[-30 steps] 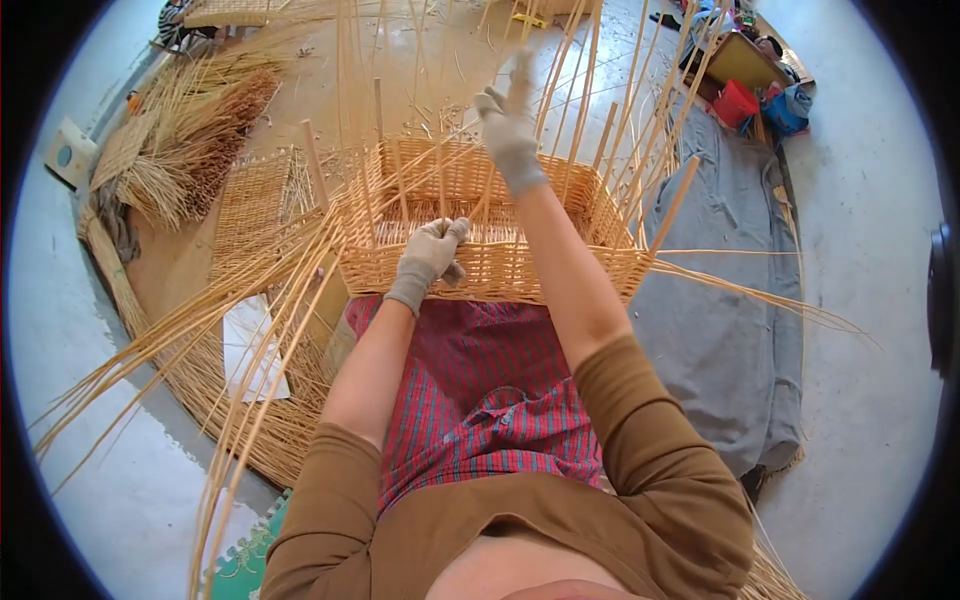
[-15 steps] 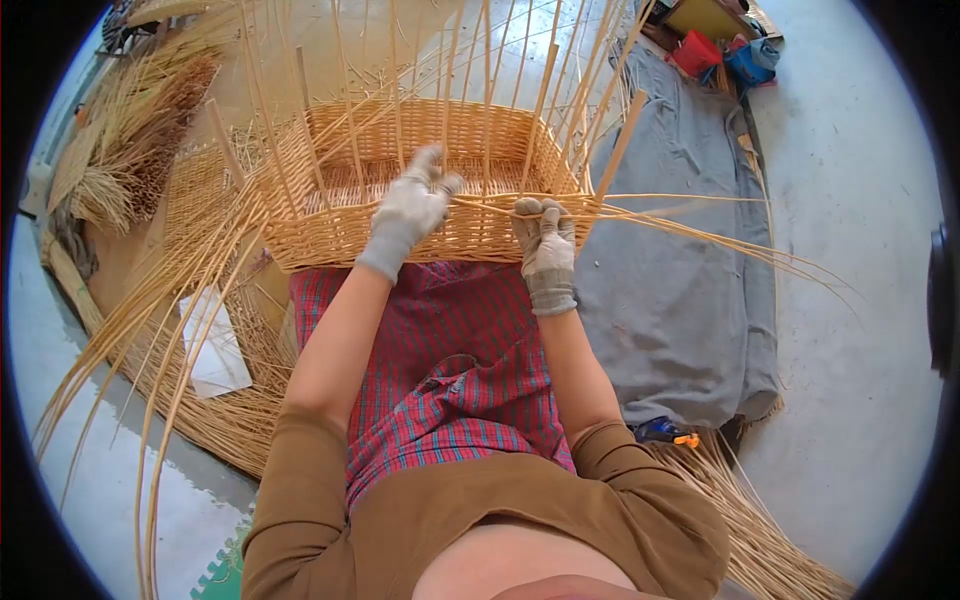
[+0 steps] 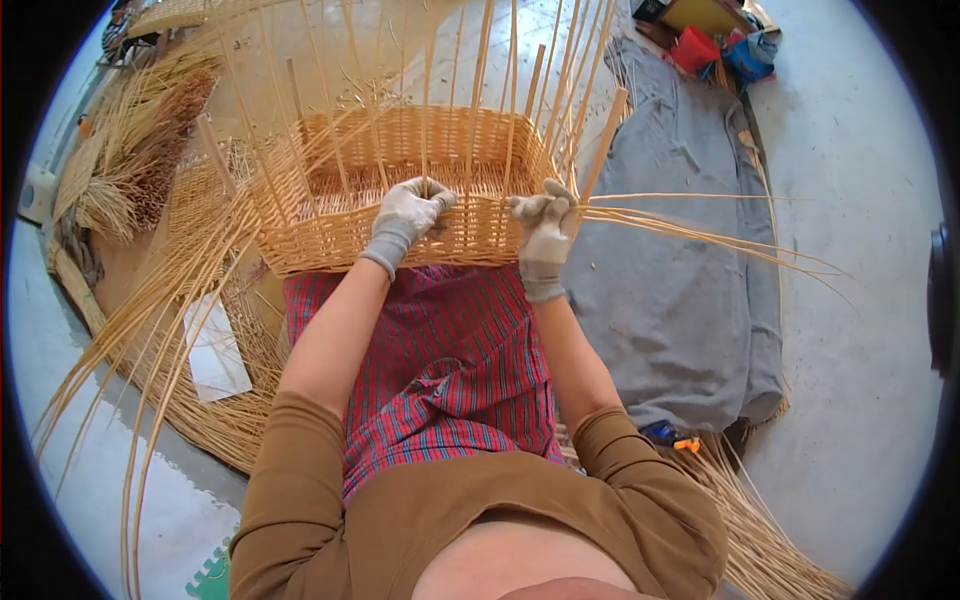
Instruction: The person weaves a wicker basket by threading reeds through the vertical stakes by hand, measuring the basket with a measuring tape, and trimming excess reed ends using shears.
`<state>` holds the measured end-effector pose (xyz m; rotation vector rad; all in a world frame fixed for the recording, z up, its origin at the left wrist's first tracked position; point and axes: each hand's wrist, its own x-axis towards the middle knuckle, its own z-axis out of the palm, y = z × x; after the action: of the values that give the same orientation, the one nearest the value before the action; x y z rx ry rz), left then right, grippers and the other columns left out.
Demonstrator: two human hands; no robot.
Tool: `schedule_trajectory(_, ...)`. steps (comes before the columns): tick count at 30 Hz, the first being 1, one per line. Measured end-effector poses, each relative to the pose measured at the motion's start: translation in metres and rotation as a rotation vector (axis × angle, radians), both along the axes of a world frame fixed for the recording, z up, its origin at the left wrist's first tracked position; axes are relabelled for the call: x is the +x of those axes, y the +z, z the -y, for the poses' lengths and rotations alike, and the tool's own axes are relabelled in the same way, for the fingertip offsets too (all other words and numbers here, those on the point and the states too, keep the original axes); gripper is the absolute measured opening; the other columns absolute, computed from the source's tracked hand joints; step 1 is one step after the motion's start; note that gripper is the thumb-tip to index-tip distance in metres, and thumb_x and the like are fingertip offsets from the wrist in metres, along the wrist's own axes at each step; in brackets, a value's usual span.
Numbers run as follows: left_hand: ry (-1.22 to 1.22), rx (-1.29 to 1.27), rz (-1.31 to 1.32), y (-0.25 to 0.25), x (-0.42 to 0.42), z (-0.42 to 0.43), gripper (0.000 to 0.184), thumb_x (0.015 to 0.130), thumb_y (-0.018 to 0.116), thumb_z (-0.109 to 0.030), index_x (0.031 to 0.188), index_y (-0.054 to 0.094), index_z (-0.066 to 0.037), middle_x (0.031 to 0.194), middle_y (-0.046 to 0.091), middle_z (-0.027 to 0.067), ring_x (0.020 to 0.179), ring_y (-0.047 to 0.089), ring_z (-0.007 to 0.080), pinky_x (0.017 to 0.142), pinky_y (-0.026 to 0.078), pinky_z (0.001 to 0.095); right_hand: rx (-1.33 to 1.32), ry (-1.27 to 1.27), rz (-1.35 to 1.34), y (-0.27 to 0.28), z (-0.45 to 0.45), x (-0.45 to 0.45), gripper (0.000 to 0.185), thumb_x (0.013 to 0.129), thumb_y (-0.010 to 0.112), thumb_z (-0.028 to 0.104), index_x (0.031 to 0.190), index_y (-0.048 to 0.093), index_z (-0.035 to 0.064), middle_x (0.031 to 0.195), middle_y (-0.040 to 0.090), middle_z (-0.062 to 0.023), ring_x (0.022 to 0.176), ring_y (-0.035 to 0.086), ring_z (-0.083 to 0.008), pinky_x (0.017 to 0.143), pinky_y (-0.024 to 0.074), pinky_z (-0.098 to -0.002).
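Note:
A rectangular woven wicker basket rests across the lap, with tall upright stakes rising from its sides. My left hand, in a pale glove with a grey cuff, is closed at the front rim, its thumb and fingers pinched round the foot of an upright stake. To the right, my right hand, gloved alike, is at the rim by the front corner, its fingers bent but apart. Long thin wicker rods stick out past it to the right. More loose rods trail from the basket's left end.
Bundles of dried stalks lie at the left, near a white sheet. A grey cloth covers something low on the right. Beyond it are a red container and a blue one. More rods lie at lower right.
My left hand has come down from above the rim and closed on a stake. My right hand's fingers have loosened from the rods at the rim. The basket has shifted slightly left.

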<state>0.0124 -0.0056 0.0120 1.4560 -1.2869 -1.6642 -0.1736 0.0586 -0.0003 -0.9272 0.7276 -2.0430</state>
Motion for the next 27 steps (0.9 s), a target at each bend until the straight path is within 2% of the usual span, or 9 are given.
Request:
schedule_trajectory(2,-0.018,0.047,0.033,0.015,0.001,-0.006,0.02,0.086,0.076,-0.015,0.1,0.068,-0.005,0.078,0.07,0.0087,0.058,0.067,0.0172,0.05,0.056,0.0321,0.026,-0.069,0.15,-0.006,-0.012,0.003,0.019,0.105,0.043,0.015,0.117,0.054,0.0054,0.071,0.055,-0.0042,0.069,0.059,-0.02,0.076,0.0562,-0.0434)
schedule_trajectory(10,0.047,-0.466,0.636,0.008,-0.009,0.035,0.091,0.065,0.079,-0.068,0.128,0.056,-0.007,0.102,0.071,0.0169,0.093,0.067,0.0251,0.088,0.051,0.039,-0.012,-0.007,0.049,0.007,-0.02,0.031,0.016,0.104,0.05,0.019,0.109,0.057,0.006,0.073,0.062,-0.0048,0.064,0.059,-0.0167,0.076,0.0554,-0.0402)
schedule_trajectory(12,0.036,-0.421,0.606,0.03,-0.009,0.006,0.069,0.08,0.077,-0.051,0.128,0.056,-0.006,0.099,0.069,0.0132,0.085,0.066,0.0213,0.078,0.053,0.0355,0.259,-0.178,0.171,0.005,-0.013,-0.023,0.012,0.1,0.056,0.015,0.109,0.06,0.0078,0.085,0.069,-0.007,0.074,0.066,-0.0181,0.074,0.0576,-0.0353)
schedule_trajectory(15,0.48,-0.832,-0.143,0.016,-0.016,-0.006,0.02,0.101,0.052,-0.009,0.119,0.058,-0.005,0.11,0.063,0.0067,0.075,0.064,0.0119,0.055,0.049,0.024,0.357,-0.197,0.212,-0.014,-0.036,-0.081,0.013,0.098,0.061,0.013,0.11,0.062,0.0096,0.094,0.072,-0.0095,0.084,0.07,-0.0193,0.068,0.0583,-0.0292)
schedule_trajectory(20,-0.191,-0.017,-0.062,0.027,-0.087,-0.019,0.021,0.099,0.059,-0.019,0.113,0.059,-0.003,0.091,0.066,0.0092,0.049,0.062,0.0158,0.043,0.05,0.0311,0.371,-0.173,0.111,-0.002,-0.035,-0.076,0.014,0.097,0.06,0.009,0.111,0.061,0.0094,0.095,0.072,-0.0068,0.087,0.07,-0.0179,0.068,0.0598,-0.0283)
schedule_trajectory(22,-0.187,-0.063,-0.026,0.012,-0.095,-0.013,0.023,0.1,0.058,-0.023,0.111,0.06,-0.003,0.085,0.066,0.0094,0.049,0.063,0.0166,0.043,0.051,0.0313,0.524,-0.363,-0.252,0.021,-0.025,-0.066,0.025,0.096,0.061,0.007,0.12,0.059,0.0094,0.111,0.068,-0.0108,0.093,0.069,-0.0201,0.073,0.0593,-0.0314)
schedule_trajectory(24,-0.18,-0.094,0.027,0.008,-0.094,-0.018,0.026,0.1,0.058,-0.027,0.109,0.061,-0.003,0.078,0.066,0.0095,0.049,0.064,0.0173,0.042,0.052,0.0315,-0.014,-0.198,-0.588,0.04,0.029,-0.064,0.039,0.092,0.063,0.005,0.13,0.055,0.0121,0.128,0.059,-0.014,0.098,0.067,-0.0231,0.079,0.0568,-0.0338)
schedule_trajectory(26,-0.053,-0.015,-0.057,0.01,-0.097,-0.018,0.031,0.101,0.054,-0.032,0.105,0.062,-0.002,0.076,0.066,0.0099,0.051,0.067,0.0191,0.043,0.054,0.0322,0.023,-0.456,-1.35,0.095,0.075,-0.041,0.049,0.088,0.056,-0.006,0.134,0.052,0.0103,0.137,0.051,-0.0152,0.102,0.066,-0.0261,0.086,0.0542,-0.0357)
schedule_trajectory(27,-0.052,0.051,-0.048,0.015,-0.095,-0.015,0.036,0.102,0.052,-0.035,0.107,0.063,-0.002,0.079,0.068,0.0096,0.053,0.068,0.0201,0.045,0.056,0.0327,0.026,-0.455,-1.346,0.095,0.088,-0.044,0.049,0.088,0.056,-0.006,0.134,0.052,0.0103,0.137,0.051,-0.0152,0.102,0.066,-0.0261,0.086,0.0542,-0.0357)
